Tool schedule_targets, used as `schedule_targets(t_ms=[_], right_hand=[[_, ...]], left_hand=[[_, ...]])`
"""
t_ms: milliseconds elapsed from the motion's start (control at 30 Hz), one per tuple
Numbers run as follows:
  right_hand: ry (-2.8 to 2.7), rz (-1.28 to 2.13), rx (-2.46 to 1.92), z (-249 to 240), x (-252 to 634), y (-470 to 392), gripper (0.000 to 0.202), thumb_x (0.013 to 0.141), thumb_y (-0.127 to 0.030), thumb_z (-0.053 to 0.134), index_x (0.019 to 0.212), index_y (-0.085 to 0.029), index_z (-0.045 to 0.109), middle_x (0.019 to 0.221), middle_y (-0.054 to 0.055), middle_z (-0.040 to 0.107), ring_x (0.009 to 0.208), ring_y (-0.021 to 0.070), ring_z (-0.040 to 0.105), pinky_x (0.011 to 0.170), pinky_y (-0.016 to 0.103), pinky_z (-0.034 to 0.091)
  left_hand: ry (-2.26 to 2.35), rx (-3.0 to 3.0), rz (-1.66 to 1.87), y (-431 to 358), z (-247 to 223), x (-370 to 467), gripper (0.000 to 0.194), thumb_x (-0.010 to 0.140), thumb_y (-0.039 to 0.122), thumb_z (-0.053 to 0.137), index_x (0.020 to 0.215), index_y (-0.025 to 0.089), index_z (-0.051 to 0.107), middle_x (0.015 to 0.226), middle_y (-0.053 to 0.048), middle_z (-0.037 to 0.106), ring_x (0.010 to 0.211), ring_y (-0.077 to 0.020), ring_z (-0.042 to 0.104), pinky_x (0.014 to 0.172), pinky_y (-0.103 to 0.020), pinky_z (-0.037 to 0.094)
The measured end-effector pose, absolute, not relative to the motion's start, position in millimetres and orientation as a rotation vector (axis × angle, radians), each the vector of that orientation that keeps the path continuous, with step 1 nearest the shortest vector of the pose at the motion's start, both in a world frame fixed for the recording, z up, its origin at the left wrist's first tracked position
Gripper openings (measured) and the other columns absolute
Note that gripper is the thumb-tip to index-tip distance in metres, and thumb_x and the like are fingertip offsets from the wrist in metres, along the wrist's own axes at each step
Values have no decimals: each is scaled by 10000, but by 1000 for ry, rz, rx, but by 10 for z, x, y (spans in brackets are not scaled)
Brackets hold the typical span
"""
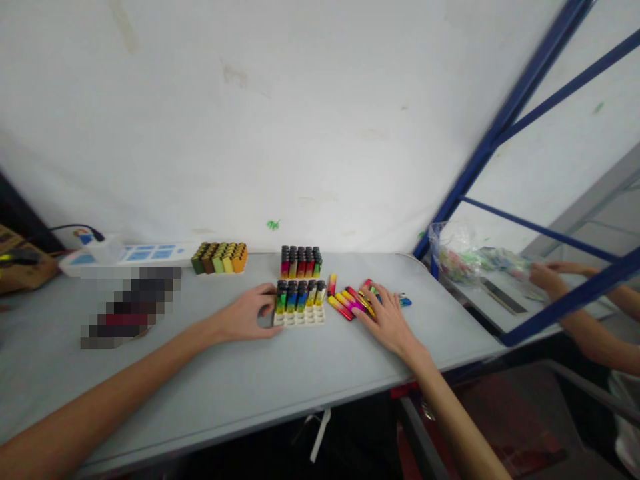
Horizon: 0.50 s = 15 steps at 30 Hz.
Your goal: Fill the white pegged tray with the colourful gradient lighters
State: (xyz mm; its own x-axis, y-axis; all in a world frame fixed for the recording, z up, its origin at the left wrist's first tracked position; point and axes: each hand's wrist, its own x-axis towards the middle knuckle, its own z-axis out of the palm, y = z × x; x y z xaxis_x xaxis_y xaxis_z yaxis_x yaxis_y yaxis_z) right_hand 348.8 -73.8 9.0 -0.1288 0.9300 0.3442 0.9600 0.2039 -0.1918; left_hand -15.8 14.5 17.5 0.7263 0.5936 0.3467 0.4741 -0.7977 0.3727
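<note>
My left hand (251,312) curves around the left side of a white tray with holes (300,321), its thumb at the near corner and its fingers at the far one. Rows of cigarette lighters (301,296) with dark tops stand upright in the tray's back part; the front holes show bare. Behind it, another block of lighters (301,261) stands upright, in red, gold and green. My right hand (387,316) lies with spread fingers over a loose pile of shiny, lighter-sized coloured pieces (341,307). The hand partly covers them, and whether they are whole lighters I cannot make out.
A block of green-to-orange lighter-like pieces (220,259) stands by the wall, beside a white power strip (150,254). A blurred-out dark object (131,310) lies left. At right are a blue metal frame (470,175), a clear plastic bag (455,248) and another person's hands (550,275).
</note>
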Motion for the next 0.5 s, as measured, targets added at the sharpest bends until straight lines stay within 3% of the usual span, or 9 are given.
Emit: schedule_targets(t_ms=[167, 300, 500], right_hand=[[-2207, -93, -1715, 227, 3354, -641, 563, 1016, -600, 413, 1464, -271, 509, 1579, 161, 382, 1495, 352, 302, 1190, 660, 244], [-2340, -46, -1656, 292, 3110, -443, 610, 1010, -631, 401, 1524, -307, 446, 1661, 117, 281, 1544, 374, 186, 1192, 691, 198], [-2444, 32, -1602, 169, 2994, -280, 605, 1024, -633, 352, 1506, -289, 480, 1636, 116, 352, 1508, 359, 300, 1194, 669, 215]], left_hand=[[869, 2705, 610, 166, 200, -258, 383, 743, 453, 732, 635, 205, 460, 945, -67, 576, 860, -222, 597, 789, -332, 518], [893, 2725, 580, 218, 192, -352, 394, 738, 459, 740, 605, 202, 472, 914, -63, 575, 817, -208, 578, 745, -319, 497], [925, 2706, 568, 217, 225, -396, 395, 738, 468, 738, 596, 203, 482, 884, -46, 575, 783, -202, 576, 711, -314, 495]])
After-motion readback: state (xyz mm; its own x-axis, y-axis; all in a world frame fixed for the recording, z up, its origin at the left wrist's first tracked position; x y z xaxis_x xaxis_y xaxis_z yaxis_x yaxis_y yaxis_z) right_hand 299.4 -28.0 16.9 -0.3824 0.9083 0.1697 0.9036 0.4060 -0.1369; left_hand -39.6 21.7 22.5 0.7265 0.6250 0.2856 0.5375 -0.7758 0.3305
